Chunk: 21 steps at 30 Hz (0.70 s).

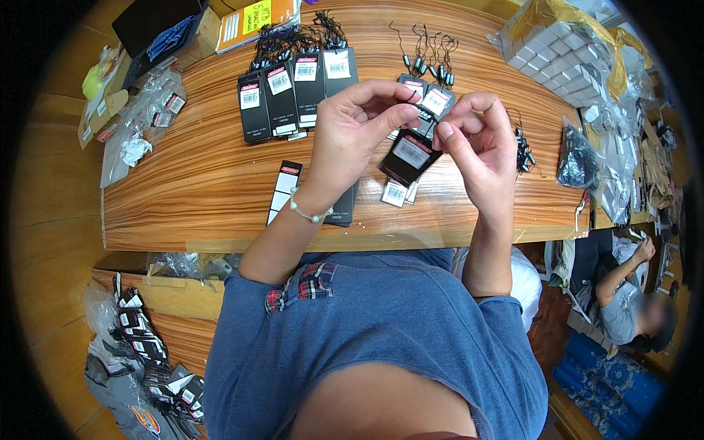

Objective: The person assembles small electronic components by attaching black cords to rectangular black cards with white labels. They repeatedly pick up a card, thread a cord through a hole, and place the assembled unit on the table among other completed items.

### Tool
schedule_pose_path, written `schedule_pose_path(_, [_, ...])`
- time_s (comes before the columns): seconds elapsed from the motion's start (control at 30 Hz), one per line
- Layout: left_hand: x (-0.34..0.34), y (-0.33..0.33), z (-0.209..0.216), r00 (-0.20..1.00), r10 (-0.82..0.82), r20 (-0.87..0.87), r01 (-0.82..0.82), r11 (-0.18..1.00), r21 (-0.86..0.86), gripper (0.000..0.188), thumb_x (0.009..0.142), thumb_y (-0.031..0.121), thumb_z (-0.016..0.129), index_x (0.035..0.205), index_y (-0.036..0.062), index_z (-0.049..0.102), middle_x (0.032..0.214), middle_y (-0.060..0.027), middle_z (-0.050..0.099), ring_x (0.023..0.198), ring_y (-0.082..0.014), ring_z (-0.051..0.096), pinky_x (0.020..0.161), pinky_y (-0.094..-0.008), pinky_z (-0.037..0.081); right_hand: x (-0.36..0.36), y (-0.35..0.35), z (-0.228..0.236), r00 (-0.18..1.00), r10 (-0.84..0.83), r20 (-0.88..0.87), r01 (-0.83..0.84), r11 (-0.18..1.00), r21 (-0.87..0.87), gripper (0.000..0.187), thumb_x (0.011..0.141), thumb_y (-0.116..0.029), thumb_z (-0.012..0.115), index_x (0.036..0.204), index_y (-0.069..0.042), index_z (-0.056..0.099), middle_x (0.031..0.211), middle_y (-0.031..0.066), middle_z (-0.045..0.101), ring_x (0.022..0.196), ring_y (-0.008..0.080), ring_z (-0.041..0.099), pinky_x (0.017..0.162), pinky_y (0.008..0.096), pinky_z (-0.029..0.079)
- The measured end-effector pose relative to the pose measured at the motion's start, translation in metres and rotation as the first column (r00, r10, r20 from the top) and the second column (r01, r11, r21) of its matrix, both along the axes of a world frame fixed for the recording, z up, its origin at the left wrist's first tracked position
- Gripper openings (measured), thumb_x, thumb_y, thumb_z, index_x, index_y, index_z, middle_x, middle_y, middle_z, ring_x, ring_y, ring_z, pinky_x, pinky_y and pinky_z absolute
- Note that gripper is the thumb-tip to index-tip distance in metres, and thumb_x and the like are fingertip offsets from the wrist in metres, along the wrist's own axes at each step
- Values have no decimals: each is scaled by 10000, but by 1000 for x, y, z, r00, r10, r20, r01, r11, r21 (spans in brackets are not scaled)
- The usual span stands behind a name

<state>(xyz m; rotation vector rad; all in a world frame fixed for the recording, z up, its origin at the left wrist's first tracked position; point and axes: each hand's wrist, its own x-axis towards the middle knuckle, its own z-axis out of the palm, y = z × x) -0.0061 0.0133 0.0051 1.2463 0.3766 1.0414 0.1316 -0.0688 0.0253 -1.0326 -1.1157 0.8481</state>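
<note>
My left hand [359,125] and my right hand [480,150] are raised over the table, thumbs and forefingers pinched at the top of a black hang tag [411,152] with a white barcode sticker. The tag hangs tilted between them; the thin cord at its top is mostly hidden by my fingers. Behind it lie more dark hang tags [438,100] with black cords spread away from me. Small white-stickered tags [394,193] lie just under the held one. Near my left wrist, a black tag with white panels [284,189] rests beside a dark stack [343,211].
Several rows of corded hang tags [279,99] lie at the back left. Plastic bags [147,110] fill the left edge. At the right stand wrapped small white boxes [546,48] and a bag of black cords [577,158]. Another person [623,293] sits at the lower right.
</note>
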Motion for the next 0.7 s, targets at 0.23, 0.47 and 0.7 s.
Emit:
schedule_pose_path(0.23, [-1, 0, 0, 1000, -8, 21, 7, 998, 67, 147, 759, -64, 617, 901, -25, 613, 900, -94, 630, 834, -131, 602, 794, -254, 503, 8, -1, 3, 995, 77, -71, -79, 997, -23, 190, 813, 33, 525, 958, -15, 412, 716, 37, 555, 663, 77, 524, 600, 192, 415])
schedule_pose_path(0.47, [-1, 1, 2, 998, -56, -12, 57, 992, 113, 151, 736, -98, 608, 861, -17, 635, 933, -125, 628, 890, -155, 593, 787, -258, 496, 11, -1, 2, 987, 116, -107, -122, 991, -46, 195, 814, 29, 522, 962, -25, 408, 700, 39, 561, 637, 78, 512, 591, 191, 397])
schedule_pose_path(0.7, [-8, 4, 8, 986, -76, -150, 106, 974, 202, 183, 742, -112, 587, 881, -13, 652, 936, -115, 639, 871, -160, 609, 768, -249, 511, 16, 1, -4, 967, 208, -150, -217, 975, -46, 185, 818, 27, 521, 946, -38, 404, 694, 34, 563, 636, 71, 508, 585, 190, 397])
